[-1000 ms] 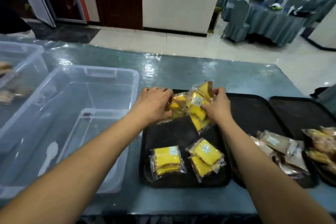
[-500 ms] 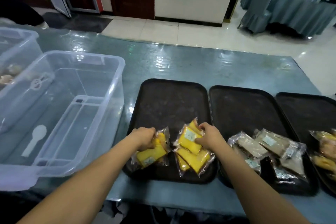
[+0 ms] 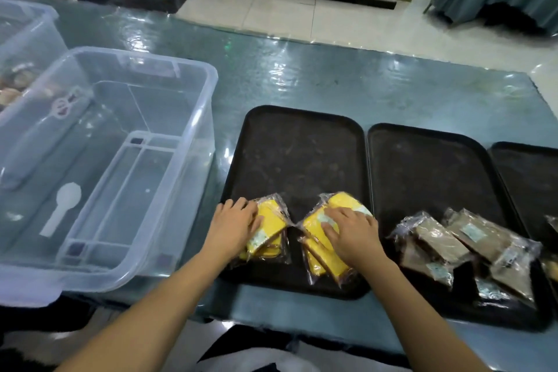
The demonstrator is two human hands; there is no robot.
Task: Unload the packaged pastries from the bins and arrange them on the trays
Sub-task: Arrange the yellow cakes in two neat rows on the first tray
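Observation:
Two small stacks of yellow packaged pastries lie at the near end of the left black tray (image 3: 302, 154). My left hand (image 3: 234, 228) rests flat on the left stack (image 3: 270, 229), fingers laid over the wrappers. My right hand (image 3: 351, 231) presses with spread fingers on the right stack (image 3: 318, 260). Neither hand curls round a packet. The clear plastic bin (image 3: 193, 130) left of the tray holds no pastries that I can see.
A middle black tray (image 3: 428, 172) carries several brown packaged pastries (image 3: 453, 238) at its near end. A third tray (image 3: 531, 172) is cut off at the right edge. A second clear bin (image 3: 30, 27) at far left holds pastries (image 3: 12, 87). The table's front edge runs just below the trays.
Both hands brought the yellow packets from the far end of the left tray down to its near end and set them onto the packets lying there. The hands now lie flat on top.

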